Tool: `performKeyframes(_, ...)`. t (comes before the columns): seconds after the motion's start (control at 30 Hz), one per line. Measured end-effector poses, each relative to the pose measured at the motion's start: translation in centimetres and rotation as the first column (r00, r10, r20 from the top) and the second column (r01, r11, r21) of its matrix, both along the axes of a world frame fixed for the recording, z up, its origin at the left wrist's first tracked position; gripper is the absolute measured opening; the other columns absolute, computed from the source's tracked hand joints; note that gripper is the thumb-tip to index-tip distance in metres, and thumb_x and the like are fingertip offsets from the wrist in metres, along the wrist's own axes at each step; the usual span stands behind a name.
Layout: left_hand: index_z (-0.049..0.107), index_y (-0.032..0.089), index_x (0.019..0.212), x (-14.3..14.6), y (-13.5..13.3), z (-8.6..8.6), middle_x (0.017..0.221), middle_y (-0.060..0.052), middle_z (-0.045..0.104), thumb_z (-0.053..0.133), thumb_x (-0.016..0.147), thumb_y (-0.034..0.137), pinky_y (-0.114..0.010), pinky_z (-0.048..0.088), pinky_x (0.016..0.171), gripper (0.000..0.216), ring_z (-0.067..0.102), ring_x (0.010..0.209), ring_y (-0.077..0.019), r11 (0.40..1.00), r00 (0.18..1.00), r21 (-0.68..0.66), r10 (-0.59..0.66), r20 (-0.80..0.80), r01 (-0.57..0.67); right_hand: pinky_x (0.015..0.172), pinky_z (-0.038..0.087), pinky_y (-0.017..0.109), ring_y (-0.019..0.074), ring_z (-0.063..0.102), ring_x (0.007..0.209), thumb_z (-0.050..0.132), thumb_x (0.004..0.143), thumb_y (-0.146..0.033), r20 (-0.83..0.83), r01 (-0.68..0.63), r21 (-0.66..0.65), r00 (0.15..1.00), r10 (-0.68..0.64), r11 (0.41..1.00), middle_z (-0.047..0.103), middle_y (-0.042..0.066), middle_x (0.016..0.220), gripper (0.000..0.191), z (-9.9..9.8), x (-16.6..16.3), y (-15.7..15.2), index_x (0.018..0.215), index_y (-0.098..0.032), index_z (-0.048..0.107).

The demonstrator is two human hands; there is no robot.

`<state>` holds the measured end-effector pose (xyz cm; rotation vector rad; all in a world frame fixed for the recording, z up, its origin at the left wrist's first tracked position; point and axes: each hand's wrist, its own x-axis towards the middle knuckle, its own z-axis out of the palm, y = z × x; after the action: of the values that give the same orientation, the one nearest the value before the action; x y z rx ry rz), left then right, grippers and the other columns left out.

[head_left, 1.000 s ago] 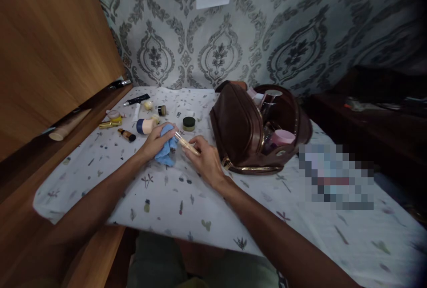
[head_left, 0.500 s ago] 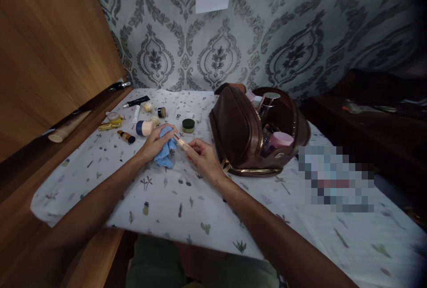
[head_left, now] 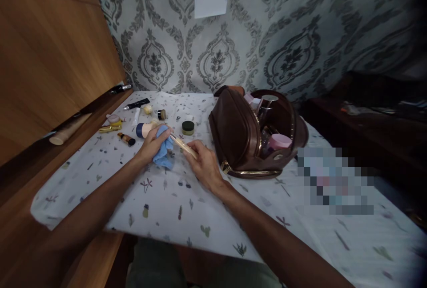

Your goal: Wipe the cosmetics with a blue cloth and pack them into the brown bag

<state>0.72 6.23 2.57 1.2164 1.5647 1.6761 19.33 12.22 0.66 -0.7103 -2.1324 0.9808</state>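
Bunched in my left hand (head_left: 151,146) is a light blue cloth (head_left: 163,152), its loose end hanging below the fingers. My right hand (head_left: 204,162) grips the lower end of a slim beige cosmetic tube (head_left: 182,144) with a shiny upper part. That upper end meets the cloth, where the left fingers hide its tip. Just behind the left hand lies a beige bottle with a navy cap (head_left: 143,130). A dark-lidded jar (head_left: 188,127) stands a little beyond the tube.
To the right, a brown leather bag (head_left: 238,123) gapes open with cosmetics inside, including a pink-lidded container (head_left: 280,141). Several small cosmetics, such as a black tube (head_left: 136,104) and a dropper-sized brown bottle (head_left: 126,139), lie at left. A wooden cabinet (head_left: 56,57) borders that side.
My right hand has shifted slightly down and right along the tube, so more of the tube shows between my hands. The left hand still holds the cloth around its upper end.
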Motion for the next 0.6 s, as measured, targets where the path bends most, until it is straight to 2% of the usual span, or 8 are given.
performKeyframes(0.17,0.064,0.018,0.083,0.1,-0.1,0.2,0.062,0.003,0.054,0.074,0.074,0.055,-0.02,0.044,0.047,0.04,0.05,0.052,-0.0105,1.0,1.0,-0.015,0.001,0.015,0.0,0.062,0.042,0.027,0.0156,0.057,0.063,0.054,0.087,-0.037,-0.08,-0.073,-0.11,0.995,0.064,0.991,0.062,-0.001,0.071,0.019,-0.2,-0.2,0.3,0.093,-0.02,0.059)
performKeyframes(0.3,0.06,0.017,0.075,0.3,0.0,0.2,0.06,0.005,0.05,0.079,0.07,0.054,-0.018,0.042,0.047,0.042,0.048,0.051,-0.0081,1.0,0.995,-0.013,0.017,0.095,-0.016,0.058,0.043,0.025,0.0133,0.06,0.057,0.053,0.09,-0.042,-0.142,-0.196,-0.229,0.976,0.166,0.954,0.062,-0.002,0.069,0.022,-0.7,-0.5,0.2,0.091,-0.02,0.055)
performKeyframes(0.37,0.058,0.017,0.072,0.5,0.0,0.3,0.058,0.006,0.049,0.08,0.068,0.053,-0.018,0.04,0.045,0.043,0.047,0.048,-0.0072,0.999,0.983,-0.023,0.029,0.183,-0.026,0.054,0.044,0.024,0.0121,0.06,0.054,0.052,0.091,-0.047,-0.174,-0.274,-0.298,0.958,0.23,0.914,0.064,-0.002,0.072,0.027,-0.9,-0.7,0.1,0.092,-0.02,0.053)
performKeyframes(0.43,0.062,0.016,0.079,0.9,-0.1,0.5,0.058,0.006,0.052,0.083,0.066,0.05,-0.018,0.04,0.043,0.042,0.047,0.046,-0.007,0.999,0.958,-0.037,0.015,0.286,-0.005,0.051,0.044,0.023,0.0115,0.06,0.053,0.052,0.091,-0.054,-0.224,-0.336,-0.383,0.938,0.266,0.861,0.066,-0.001,0.074,0.033,-1.0,-0.9,-0.1,0.093,-0.021,0.052)
performKeyframes(0.53,0.068,0.015,0.095,1.5,-0.4,0.8,0.066,0.003,0.062,0.086,0.062,0.043,-0.02,0.047,0.049,0.047,0.056,0.052,-0.0094,0.992,0.92,-0.065,-0.078,0.384,0.111,0.048,0.045,0.022,0.0118,0.06,0.052,0.053,0.087,-0.065,-0.318,-0.418,-0.495,0.903,0.288,0.762,0.066,-0.001,0.072,0.044,-1.1,-1.1,-0.1,0.094,-0.021,0.052)
performKeyframes(0.6,0.069,0.014,0.095,1.9,-0.5,0.9,0.067,0.002,0.064,0.086,0.061,0.041,-0.02,0.048,0.051,0.046,0.059,0.055,-0.0105,0.982,0.907,-0.083,-0.123,0.402,0.17,0.047,0.044,0.022,0.0121,0.06,0.052,0.054,0.085,-0.068,-0.36,-0.459,-0.542,0.884,0.299,0.704,0.066,0.0,0.071,0.048,-1.0,-1.2,-0.1,0.093,-0.021,0.053)
